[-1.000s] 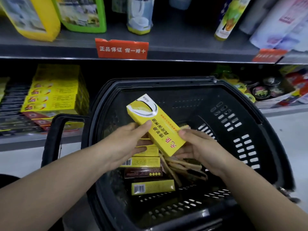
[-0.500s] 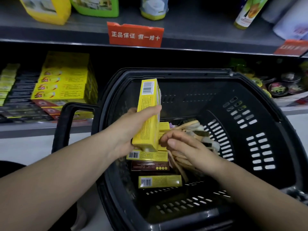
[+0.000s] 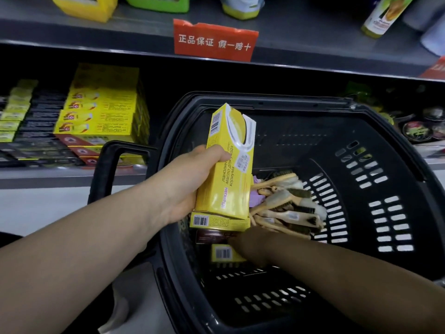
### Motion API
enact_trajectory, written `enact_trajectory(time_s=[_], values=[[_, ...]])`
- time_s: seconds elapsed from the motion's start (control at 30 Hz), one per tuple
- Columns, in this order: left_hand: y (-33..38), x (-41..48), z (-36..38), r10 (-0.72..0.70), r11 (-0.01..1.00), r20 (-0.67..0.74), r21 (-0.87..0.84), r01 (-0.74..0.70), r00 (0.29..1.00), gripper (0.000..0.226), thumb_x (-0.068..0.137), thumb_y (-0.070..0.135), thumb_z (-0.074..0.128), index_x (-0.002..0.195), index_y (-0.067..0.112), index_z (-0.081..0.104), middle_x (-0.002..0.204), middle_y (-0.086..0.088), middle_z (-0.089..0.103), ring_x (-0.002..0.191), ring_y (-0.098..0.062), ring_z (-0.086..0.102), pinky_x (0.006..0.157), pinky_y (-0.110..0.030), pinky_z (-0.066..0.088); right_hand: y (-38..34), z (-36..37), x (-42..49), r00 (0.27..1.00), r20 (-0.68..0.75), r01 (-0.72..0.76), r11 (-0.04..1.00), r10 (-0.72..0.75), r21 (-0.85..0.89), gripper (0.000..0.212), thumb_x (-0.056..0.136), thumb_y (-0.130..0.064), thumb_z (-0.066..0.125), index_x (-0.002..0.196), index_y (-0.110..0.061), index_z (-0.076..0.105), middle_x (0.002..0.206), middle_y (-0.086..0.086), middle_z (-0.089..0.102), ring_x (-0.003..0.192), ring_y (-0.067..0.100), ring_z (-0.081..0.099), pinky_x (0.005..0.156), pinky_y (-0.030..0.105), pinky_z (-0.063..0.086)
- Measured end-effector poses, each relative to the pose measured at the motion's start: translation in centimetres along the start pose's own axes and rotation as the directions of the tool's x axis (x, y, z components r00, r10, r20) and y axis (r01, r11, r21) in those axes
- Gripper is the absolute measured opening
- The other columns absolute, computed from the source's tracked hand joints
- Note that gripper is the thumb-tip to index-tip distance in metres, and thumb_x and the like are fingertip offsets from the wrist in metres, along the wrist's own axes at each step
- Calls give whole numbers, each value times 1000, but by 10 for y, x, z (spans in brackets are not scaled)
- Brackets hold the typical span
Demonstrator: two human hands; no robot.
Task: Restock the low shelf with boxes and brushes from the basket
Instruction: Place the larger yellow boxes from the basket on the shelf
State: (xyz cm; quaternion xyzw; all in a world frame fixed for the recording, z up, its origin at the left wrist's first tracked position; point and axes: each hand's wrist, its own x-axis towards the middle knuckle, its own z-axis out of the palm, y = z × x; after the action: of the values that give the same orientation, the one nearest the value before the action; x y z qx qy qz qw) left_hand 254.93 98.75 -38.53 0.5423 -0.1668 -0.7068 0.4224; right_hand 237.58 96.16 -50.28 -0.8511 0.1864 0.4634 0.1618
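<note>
Head view. Left hand [image 3: 190,179] is gripping an upright yellow box [image 3: 228,169] above the basket [image 3: 265,102]. Right hand [image 3: 250,244], shadowed, is lying low inside, seemingly touching a barcoded box [image 3: 222,253]; its grip cannot be told. Brushes [image 3: 289,208] are lying alongside.

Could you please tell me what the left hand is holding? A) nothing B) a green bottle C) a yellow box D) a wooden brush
C: the left hand grips an upright yellow box over the basket.
</note>
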Motion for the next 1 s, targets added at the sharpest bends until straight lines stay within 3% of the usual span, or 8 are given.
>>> enact_trajectory(time_s=[0.2,0.37,0.53,0.7,0.8,0.87,0.93,1.0], values=[[0,5,5,33,995,-29,94,-30,999,22,92,24,52,111,14,56,86,-7,74,66,-16,70,55,-28,58,69,-34,-110,898,-345,-26,816,273,578,41,76,-31,69,112,-33,51,70,-17,62,67,0,57,58,13,41],[-4,8,14,-24,988,-60,150,32,998,29,91,26,53,117,12,55,100,-13,71,84,-24,69,62,-31,57,56,-23,-154,325,-864,157,878,386,451,61,72,-6,75,122,-36,56,104,-29,60,94,-15,56,82,4,42],[-6,8,19,-124,984,47,138,117,991,41,86,52,53,100,18,70,91,-4,75,75,-20,72,54,-27,57,29,-17,-125,36,-998,99,993,55,58,56,75,2,73,121,-26,56,125,0,50,115,21,47,102,24,36],[-12,6,13,-101,979,147,189,73,984,57,59,50,72,109,23,68,99,-3,74,88,-20,72,62,-29,58,18,-15,-113,90,-988,242,959,128,147,61,80,12,63,127,-25,51,130,3,38,116,24,52,98,36,47],[-12,4,15,-82,987,106,143,66,991,61,52,49,75,107,21,68,95,-4,75,82,-21,72,58,-29,57,13,-23,-116,101,-952,352,885,288,305,57,83,13,52,125,-25,55,136,1,39,124,5,43,101,22,43],[-12,6,16,-25,990,22,137,21,999,77,44,51,76,113,21,63,95,-3,75,82,-21,72,59,-30,56,4,-29,-119,212,-787,620,542,580,567,48,90,2,44,124,-29,56,138,0,44,124,-1,45,96,17,45],[-12,7,16,34,991,-41,129,-29,999,86,36,52,78,114,22,58,93,-2,75,79,-20,73,57,-31,56,-1,-33,-120,463,-593,729,98,659,678,36,91,-26,46,126,-31,52,129,-5,57,115,7,57,94,29,51],[-12,6,17,67,989,-60,137,-59,996,90,29,54,80,110,24,54,90,-2,75,76,-19,73,56,-31,56,-9,-37,-121,564,-633,740,16,530,673,37,89,-34,51,125,-35,51,120,-9,64,108,10,63,87,29,53]])
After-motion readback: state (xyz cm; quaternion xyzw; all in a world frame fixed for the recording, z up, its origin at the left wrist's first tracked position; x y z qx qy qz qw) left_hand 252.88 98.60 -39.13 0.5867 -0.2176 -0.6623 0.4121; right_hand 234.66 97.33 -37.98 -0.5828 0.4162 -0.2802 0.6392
